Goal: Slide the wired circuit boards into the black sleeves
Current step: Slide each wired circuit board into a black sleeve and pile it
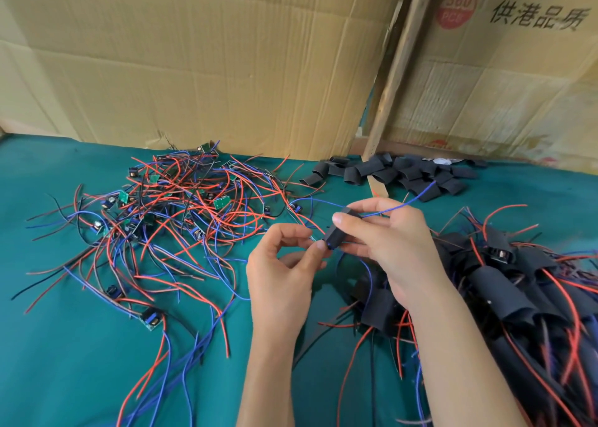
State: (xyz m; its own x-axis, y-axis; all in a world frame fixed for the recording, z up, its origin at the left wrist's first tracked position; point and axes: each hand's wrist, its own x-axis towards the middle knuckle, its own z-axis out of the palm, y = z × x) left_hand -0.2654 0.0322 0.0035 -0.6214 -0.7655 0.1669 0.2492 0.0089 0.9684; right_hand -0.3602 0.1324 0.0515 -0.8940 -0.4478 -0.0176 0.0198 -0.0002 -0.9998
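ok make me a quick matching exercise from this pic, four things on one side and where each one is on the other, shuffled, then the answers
Things:
1. pile of bare wired boards
2. heap of empty black sleeves
3. pile of sleeved boards
4. sleeve being worked on

Places:
A. far side of the cloth, by the cardboard
B. between the left hand and right hand
C. left part of the green cloth
D. near right, beside the right forearm

Pairs: 1-C, 2-A, 3-D, 4-B
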